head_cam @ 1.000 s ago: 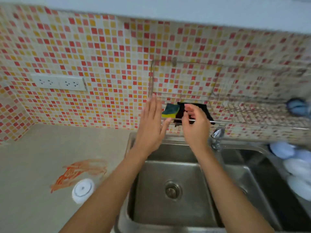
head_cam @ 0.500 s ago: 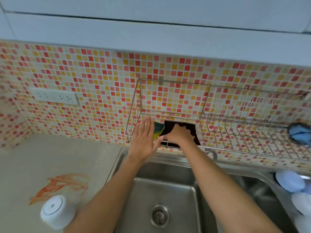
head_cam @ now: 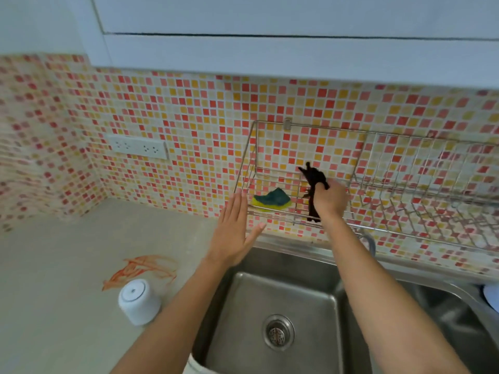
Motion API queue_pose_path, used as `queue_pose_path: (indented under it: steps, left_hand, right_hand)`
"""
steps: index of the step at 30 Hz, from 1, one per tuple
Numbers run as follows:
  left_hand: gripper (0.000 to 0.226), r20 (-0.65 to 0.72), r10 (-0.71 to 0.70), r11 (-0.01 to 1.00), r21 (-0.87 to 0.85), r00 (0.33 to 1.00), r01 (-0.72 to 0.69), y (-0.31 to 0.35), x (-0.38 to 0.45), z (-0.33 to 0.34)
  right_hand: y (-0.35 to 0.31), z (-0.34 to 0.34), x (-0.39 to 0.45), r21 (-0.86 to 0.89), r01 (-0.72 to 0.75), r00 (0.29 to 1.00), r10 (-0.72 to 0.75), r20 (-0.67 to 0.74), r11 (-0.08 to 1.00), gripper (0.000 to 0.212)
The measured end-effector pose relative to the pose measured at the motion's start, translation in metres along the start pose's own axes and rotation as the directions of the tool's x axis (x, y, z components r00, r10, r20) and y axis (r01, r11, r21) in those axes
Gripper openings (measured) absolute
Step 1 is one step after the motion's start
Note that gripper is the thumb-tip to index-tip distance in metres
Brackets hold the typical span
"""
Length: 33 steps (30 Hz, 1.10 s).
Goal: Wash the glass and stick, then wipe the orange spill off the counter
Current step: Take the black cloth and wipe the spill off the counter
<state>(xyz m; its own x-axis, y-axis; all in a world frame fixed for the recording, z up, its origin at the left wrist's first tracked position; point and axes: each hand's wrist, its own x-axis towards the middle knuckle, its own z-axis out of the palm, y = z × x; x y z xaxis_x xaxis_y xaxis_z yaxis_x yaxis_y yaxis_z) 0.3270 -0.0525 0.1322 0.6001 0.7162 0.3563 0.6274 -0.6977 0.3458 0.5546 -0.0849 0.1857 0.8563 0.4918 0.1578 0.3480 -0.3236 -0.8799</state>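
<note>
My right hand (head_cam: 330,199) is closed around a dark cloth (head_cam: 313,177), holding it over the wire rack (head_cam: 272,214) on the tiled wall. A green and yellow sponge (head_cam: 271,202) lies in the rack to the left of that hand. My left hand (head_cam: 233,230) hovers flat with fingers apart in front of the rack's left end, holding nothing. On the counter (head_cam: 54,306) at the left is an orange smear (head_cam: 140,269). A white cup (head_cam: 139,300) stands upside down just in front of the smear. No stick is in view.
A steel sink (head_cam: 272,306) with a round drain lies below my arms, and a second basin (head_cam: 445,319) is to its right. A tap (head_cam: 368,242) rises behind the sink. A power socket strip (head_cam: 136,147) is on the wall.
My right hand has closed on the dark cloth and lifted it up from the rack floor. The sponge now lies uncovered. The view has shifted up and to the left.
</note>
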Motion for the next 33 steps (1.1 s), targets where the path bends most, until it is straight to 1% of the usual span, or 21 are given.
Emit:
queue_pose_path:
  steps: [1,2,3,4,5,6,8,10,12,13,15,17,19,20,22,23,24,26,28,30,33]
  left_hand:
    - [0.082,-0.034,-0.011,1.0,0.002,0.999,0.011,-0.008,-0.011,-0.008]
    - [0.083,-0.071,-0.028,1.0,0.004,0.997,0.028,-0.018,-0.022,-0.017]
    - [0.083,-0.106,-0.049,0.999,0.005,0.993,0.05,-0.028,-0.032,-0.025]
    - [0.084,-0.135,-0.077,0.997,0.005,0.988,0.078,-0.04,-0.041,-0.033]
    - [0.084,-0.156,-0.105,0.994,0.002,0.982,0.107,-0.051,-0.05,-0.041]
    - [0.084,-0.173,-0.132,0.991,-0.003,0.976,0.133,-0.062,-0.06,-0.047]
    - [0.084,-0.2,-0.188,0.982,-0.029,0.962,0.186,-0.089,-0.082,-0.058]
    - [0.087,-0.218,-0.263,0.964,-0.083,0.94,0.251,-0.12,-0.11,-0.063]
    - [0.096,-0.2,-0.37,0.924,-0.186,0.907,0.335,-0.155,-0.138,-0.062]
    - [0.101,-0.173,-0.425,0.891,-0.253,0.889,0.377,-0.17,-0.152,-0.058]
    - [0.111,-0.086,-0.499,0.816,-0.382,0.862,0.434,-0.183,-0.173,-0.047]
    - [0.119,0.004,-0.518,0.759,-0.458,0.855,0.462,-0.206,-0.192,-0.031]
    - [0.118,0.079,-0.539,0.701,-0.511,0.839,0.498,-0.226,-0.209,-0.01]
    - [0.117,0.115,-0.553,0.666,-0.534,0.825,0.521,-0.235,-0.214,0.001]
    - [0.113,0.17,-0.558,0.616,-0.571,0.812,0.542,-0.247,-0.22,0.018]
    - [0.11,0.184,-0.557,0.597,-0.59,0.81,0.544,-0.251,-0.221,0.024]
    - [0.105,0.189,-0.557,0.577,-0.612,0.809,0.54,-0.255,-0.222,0.029]
    - [0.093,0.17,-0.549,0.563,-0.649,0.818,0.512,-0.26,-0.221,0.036]
    - [0.085,0.169,-0.538,0.562,-0.659,0.826,0.501,-0.265,-0.222,0.041]
    - [0.08,0.191,-0.538,0.557,-0.65,0.821,0.517,-0.272,-0.223,0.045]
    - [0.079,0.219,-0.508,0.57,-0.64,0.833,0.516,-0.28,-0.222,0.045]
  right_hand:
    - [-0.005,-0.005,-0.003,0.175,-0.079,0.997,0.08,0.004,0.981,0.028]
    - [-0.01,-0.009,-0.006,0.353,-0.176,0.984,0.17,0.048,0.919,0.028]
    - [-0.016,-0.014,-0.014,0.508,-0.282,0.959,0.247,0.137,0.814,0.029]
    - [-0.022,-0.016,-0.023,0.621,-0.372,0.928,0.276,0.25,0.69,0.032]
    - [-0.027,-0.017,-0.032,0.679,-0.436,0.899,0.255,0.356,0.59,0.036]
    - [-0.032,-0.016,-0.043,0.695,-0.483,0.87,0.204,0.448,0.533,0.036]
    - [-0.041,-0.004,-0.072,0.68,-0.545,0.809,0.094,0.581,0.49,0.027]
    - [-0.047,0.016,-0.105,0.667,-0.586,0.757,0.019,0.653,0.46,0.022]
    - [-0.046,0.05,-0.139,0.63,-0.65,0.699,0.01,0.715,0.424,0.027]
    - [-0.042,0.067,-0.155,0.596,-0.683,0.665,0.022,0.746,0.422,0.028]
    - [-0.028,0.089,-0.181,0.54,-0.712,0.634,0.079,0.769,0.449,0.023]
    - [-0.011,0.125,-0.212,0.476,-0.729,0.625,0.195,0.756,0.492,0.02]
    - [0.01,0.157,-0.242,0.437,-0.718,0.653,0.309,0.691,0.542,0.022]
    - [0.022,0.174,-0.254,0.421,-0.692,0.682,0.34,0.647,0.586,0.027]
    - [0.042,0.202,-0.277,0.342,-0.591,0.747,0.337,0.573,0.73,0.04]
    - [0.048,0.215,-0.287,0.284,-0.549,0.757,0.324,0.568,0.786,0.043]
    - [0.053,0.228,-0.297,0.228,-0.538,0.743,0.329,0.583,0.811,0.04]
    - [0.058,0.251,-0.318,0.158,-0.554,0.692,0.347,0.633,0.817,0.031]
    - [0.06,0.264,-0.342,0.054,-0.533,0.651,0.369,0.663,0.844,0.033]
    - [0.067,0.268,-0.358,-0.02,-0.51,0.645,0.398,0.652,0.86,0.029]
    - [0.074,0.268,-0.369,0.011,-0.546,0.655,0.419,0.629,0.838,0.023]
